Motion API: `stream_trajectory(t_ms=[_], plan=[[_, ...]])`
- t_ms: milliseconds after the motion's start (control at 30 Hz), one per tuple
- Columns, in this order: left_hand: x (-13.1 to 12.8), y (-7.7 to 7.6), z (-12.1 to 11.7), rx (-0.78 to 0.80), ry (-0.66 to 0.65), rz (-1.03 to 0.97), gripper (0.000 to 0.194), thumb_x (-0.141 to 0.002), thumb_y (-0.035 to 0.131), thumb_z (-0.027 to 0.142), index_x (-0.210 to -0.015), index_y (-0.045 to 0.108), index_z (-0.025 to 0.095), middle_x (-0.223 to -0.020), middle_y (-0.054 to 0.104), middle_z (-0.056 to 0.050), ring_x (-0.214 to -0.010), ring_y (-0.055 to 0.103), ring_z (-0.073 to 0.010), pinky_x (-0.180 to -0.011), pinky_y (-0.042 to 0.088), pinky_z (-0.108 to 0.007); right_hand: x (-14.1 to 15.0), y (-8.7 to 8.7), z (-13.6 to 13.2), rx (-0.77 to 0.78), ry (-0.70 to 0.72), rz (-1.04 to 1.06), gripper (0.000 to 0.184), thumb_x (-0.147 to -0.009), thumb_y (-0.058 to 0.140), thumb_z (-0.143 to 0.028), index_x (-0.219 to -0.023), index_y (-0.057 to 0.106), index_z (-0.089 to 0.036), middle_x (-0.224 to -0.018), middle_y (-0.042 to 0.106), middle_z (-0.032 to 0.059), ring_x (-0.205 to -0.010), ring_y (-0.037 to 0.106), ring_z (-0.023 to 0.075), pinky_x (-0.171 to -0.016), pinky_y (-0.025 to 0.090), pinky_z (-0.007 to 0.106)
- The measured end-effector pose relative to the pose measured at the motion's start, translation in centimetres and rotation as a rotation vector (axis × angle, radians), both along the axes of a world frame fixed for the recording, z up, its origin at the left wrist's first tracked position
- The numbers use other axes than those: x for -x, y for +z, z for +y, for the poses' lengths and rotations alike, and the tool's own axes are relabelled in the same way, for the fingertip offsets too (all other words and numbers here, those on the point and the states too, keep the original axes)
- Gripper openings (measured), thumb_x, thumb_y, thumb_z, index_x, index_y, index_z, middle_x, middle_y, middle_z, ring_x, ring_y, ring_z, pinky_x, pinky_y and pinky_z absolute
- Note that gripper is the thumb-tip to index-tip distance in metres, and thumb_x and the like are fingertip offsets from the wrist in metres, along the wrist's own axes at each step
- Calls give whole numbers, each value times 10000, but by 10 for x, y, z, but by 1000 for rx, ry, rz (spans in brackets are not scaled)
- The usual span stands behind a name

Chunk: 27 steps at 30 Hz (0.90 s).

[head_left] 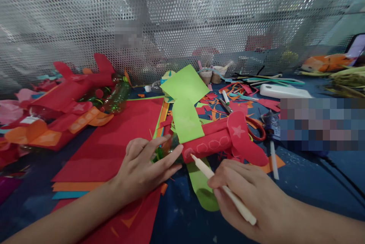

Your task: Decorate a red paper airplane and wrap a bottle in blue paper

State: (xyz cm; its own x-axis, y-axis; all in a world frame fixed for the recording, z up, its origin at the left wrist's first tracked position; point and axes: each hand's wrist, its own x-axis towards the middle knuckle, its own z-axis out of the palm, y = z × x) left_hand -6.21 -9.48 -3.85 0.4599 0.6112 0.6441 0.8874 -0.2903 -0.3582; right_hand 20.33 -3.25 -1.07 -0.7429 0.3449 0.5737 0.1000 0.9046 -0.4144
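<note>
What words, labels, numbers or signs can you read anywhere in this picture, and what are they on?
No readable words or numbers.
Paper-covered bottle plane: a pale star on the tail and drawn window outlines, no letters.
White label on the far-left red model: too small to read.
Two patches are blurred out.

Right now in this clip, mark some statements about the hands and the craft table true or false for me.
1. The right hand holds a white pen. True.
2. The pen tip rests on the green wing. False: it touches the red body of the plane.
3. The left hand steadies the plane's nose end. True.
4. The scissors have blue handles. False: they are red-orange.
5. A second red plane sits at the far left. True.
</note>
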Motion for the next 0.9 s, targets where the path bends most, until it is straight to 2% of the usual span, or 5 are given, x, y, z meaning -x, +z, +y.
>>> stream_trajectory(t_ms=[167, 333, 567, 900], plan=[[0, 0, 0, 5, -7, -1, 388, -917, 713, 346, -1293, 622, 315, -1176, 726, -90, -895, 683, -258, -840, 477, -420, -1, 1, -1, -10, -5, 5, 199, -911, 426, -44, -930, 530, -212, -726, 626, -19, -601, 583, 109, -571, 461, 198], [1, -3, 0, -5, -5, -29, 387, -930, 691, 355, -1309, 614, 328, -1205, 718, -79, -926, 681, -254, -862, 471, -418, -1, -1, -1, -10, -8, 3, 200, -914, 420, -40, -924, 523, -212, -723, 619, -26, -601, 575, 104, -569, 454, 195], [0, 3, 0, 6, -15, 29, 365, -930, 704, 363, -1277, 626, 281, -1159, 729, -107, -899, 687, -255, -833, 475, -403, -1, -2, -1, -15, 1, 14, 189, -912, 425, -47, -948, 514, -211, -732, 617, -24, -594, 565, 100, -562, 455, 190], [-1, 4, -1, 17, 9, 23, 391, -929, 689, 371, -1305, 597, 318, -1175, 737, -81, -907, 688, -250, -847, 490, -399, -2, -3, -1, -29, -8, 18, 183, -915, 426, -48, -937, 500, -213, -727, 599, -42, -582, 541, 81, -567, 434, 173]])
